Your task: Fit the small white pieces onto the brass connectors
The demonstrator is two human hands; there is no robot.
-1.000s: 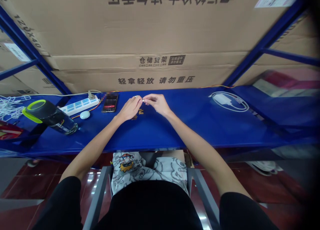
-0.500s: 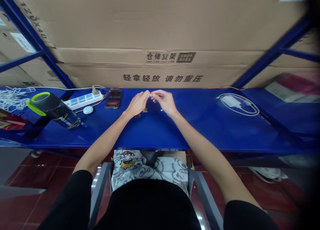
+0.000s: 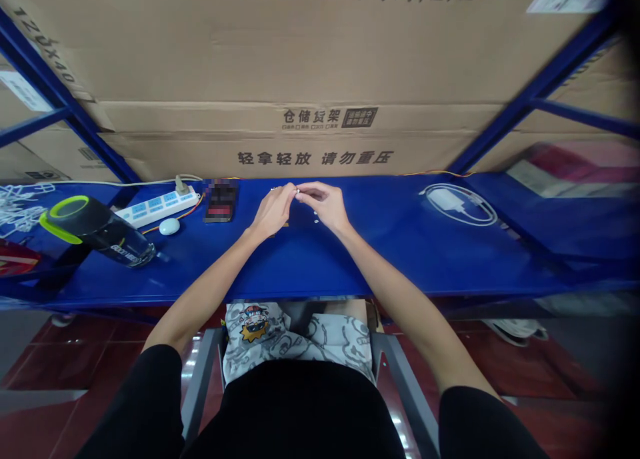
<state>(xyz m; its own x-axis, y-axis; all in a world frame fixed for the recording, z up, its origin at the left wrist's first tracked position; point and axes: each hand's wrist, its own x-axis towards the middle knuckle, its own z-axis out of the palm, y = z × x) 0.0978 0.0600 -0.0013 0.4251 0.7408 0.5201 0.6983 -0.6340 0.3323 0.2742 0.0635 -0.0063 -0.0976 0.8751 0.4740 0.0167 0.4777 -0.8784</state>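
Observation:
My left hand [image 3: 274, 211] and my right hand [image 3: 326, 207] meet at the fingertips over the back half of the blue shelf board [image 3: 390, 246]. Both are closed in a pinch around a tiny whitish piece [image 3: 299, 192], too small to name. Just below my right hand's fingers lie little white bits [image 3: 316, 221] on the board. Small brass-coloured pieces [image 3: 286, 225] show at the edge of my left hand, which hides most of them.
To the left are a phone [image 3: 221, 201], a white power strip [image 3: 157, 206], a white round object [image 3: 169, 226] and a tilted dark bottle [image 3: 100, 232] with a green rim. A charger with coiled cable [image 3: 453, 202] lies right. Cardboard [image 3: 300, 59] stands behind.
The view has swung slightly right. My left hand now covers more of the brass-coloured pieces. Two white bits show beneath my right hand, where one showed before. Both hands stay pinched together.

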